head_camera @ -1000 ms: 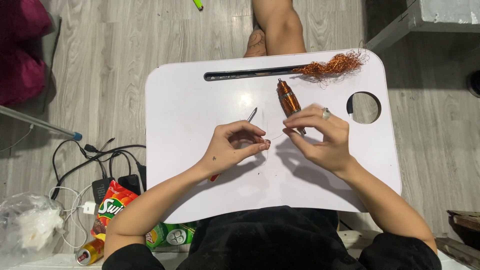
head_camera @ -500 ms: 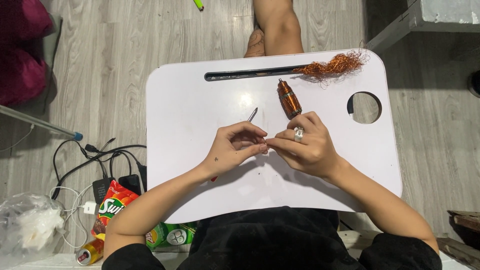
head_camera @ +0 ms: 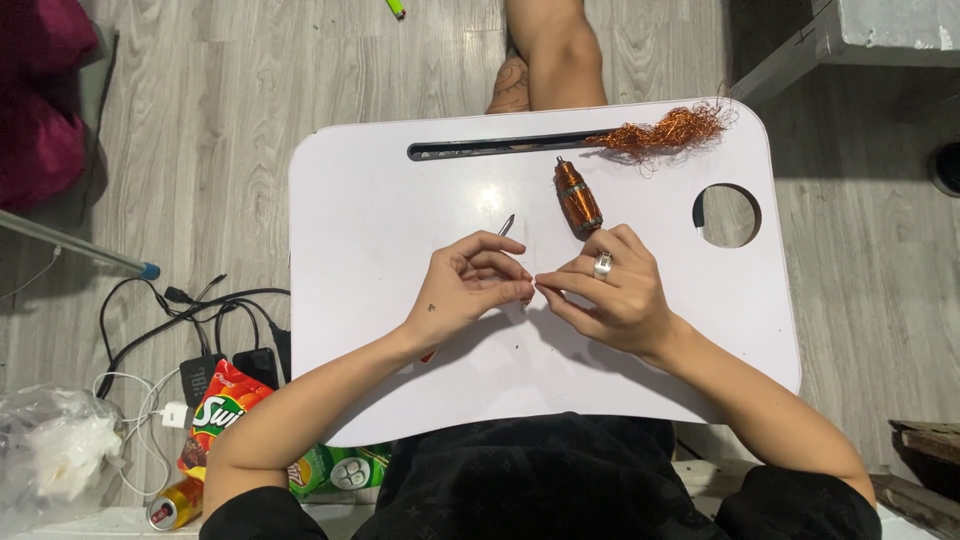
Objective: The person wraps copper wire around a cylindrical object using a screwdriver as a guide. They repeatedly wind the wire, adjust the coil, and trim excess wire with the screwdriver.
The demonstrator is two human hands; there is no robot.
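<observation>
Spreading across the person's lap, a white lap tray [head_camera: 400, 350] is the largest thing in view, with a long dark slot [head_camera: 480, 150] near its far edge at twelve o'clock and a round hole [head_camera: 727, 215] at two o'clock. Grey wood-plank floor [head_camera: 250, 100] lies all round it, and a bare knee [head_camera: 555, 50] shows beyond the tray at twelve o'clock. At nine o'clock from the tray a tangle of black cables [head_camera: 190, 320] runs over the floor; at seven o'clock lie an orange snack bag [head_camera: 218, 410], a crumpled clear plastic bag [head_camera: 55, 450] and a small can [head_camera: 172, 507].

On the tray, a loose clump of copper wire [head_camera: 665, 130] sits at one o'clock, touching the end of the slot. Just below it, near the middle, a small copper-wound motor core [head_camera: 577, 196] lies on its side, its shaft pointing to twelve o'clock.

The left hand [head_camera: 465, 295] and right hand [head_camera: 610, 295] meet at the tray's centre, fingertips pinched together and touching. What they pinch is too fine to tell, perhaps a strand of wire. The left hand also grasps a thin metal tool [head_camera: 507, 224] whose tip sticks up toward one o'clock. The right hand wears a silver ring [head_camera: 603, 265] and lies just beside the motor core, at its six o'clock
</observation>
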